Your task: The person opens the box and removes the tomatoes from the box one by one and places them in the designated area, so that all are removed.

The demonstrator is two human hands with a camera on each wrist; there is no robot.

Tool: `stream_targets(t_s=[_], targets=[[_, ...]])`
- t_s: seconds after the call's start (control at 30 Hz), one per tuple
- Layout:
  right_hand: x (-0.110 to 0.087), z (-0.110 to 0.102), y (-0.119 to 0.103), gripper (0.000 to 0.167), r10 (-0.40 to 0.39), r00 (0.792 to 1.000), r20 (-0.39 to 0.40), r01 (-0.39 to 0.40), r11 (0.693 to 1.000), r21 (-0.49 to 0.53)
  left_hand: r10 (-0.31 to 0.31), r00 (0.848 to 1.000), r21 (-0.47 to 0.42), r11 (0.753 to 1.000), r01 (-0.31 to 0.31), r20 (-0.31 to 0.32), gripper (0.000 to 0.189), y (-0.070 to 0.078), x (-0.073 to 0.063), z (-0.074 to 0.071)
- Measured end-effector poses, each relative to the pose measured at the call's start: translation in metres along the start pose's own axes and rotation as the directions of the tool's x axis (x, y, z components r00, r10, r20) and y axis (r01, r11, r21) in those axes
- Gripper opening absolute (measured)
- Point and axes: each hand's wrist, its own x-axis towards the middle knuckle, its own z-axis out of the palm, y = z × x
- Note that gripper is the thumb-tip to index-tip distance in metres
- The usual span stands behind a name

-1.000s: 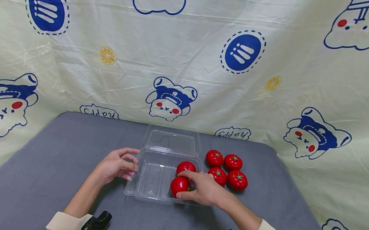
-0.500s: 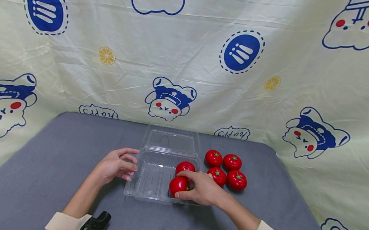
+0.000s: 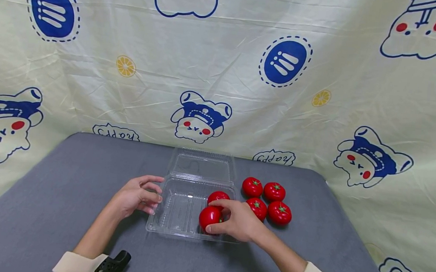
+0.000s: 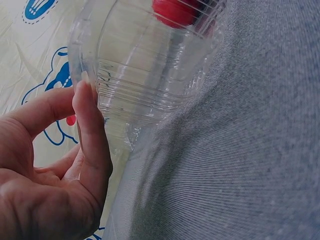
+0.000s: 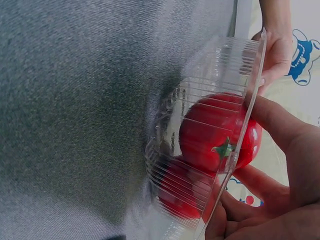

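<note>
A clear plastic clamshell container (image 3: 179, 205) lies with its lid (image 3: 204, 165) folded back. My left hand (image 3: 138, 196) is at its left rim; in the left wrist view, thumb and fingertips pinch that rim. My right hand (image 3: 240, 220) grips a red tomato (image 3: 209, 219) in the container's right front part, fingers over its right side and thumb at the near side. Behind it, a second tomato (image 3: 218, 196) sits inside, partly covered by my right hand. Through the clear wall in the right wrist view, the held tomato (image 5: 212, 132) shows its green stem top.
Several more tomatoes (image 3: 274, 192) stand grouped on the grey cloth right of the container, close to my right hand. The grey-covered table (image 3: 63, 192) reaches back to a pale printed curtain (image 3: 143, 104).
The held tomato and my right fingers have shifted slightly left and up in the head view. My left hand stays at the rim.
</note>
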Motion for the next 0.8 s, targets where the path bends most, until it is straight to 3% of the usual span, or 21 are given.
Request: stream_targets(t_s=[0.5, 0.8], targets=[[-0.002, -0.009, -0.003, 0.069, 0.058, 0.997, -0.056, -0.053, 0.994, 0.092, -0.010, 1.000, -0.005, 1.000, 0.010, 0.009, 0.069, 0.001, -0.001, -0.001], [-0.003, -0.019, -0.005, 0.067, 0.078, 0.987, -0.139, -0.064, 0.993, 0.097, -0.006, 1.000, 0.002, 1.000, 0.006, 0.022, 0.069, 0.001, 0.000, -0.002]])
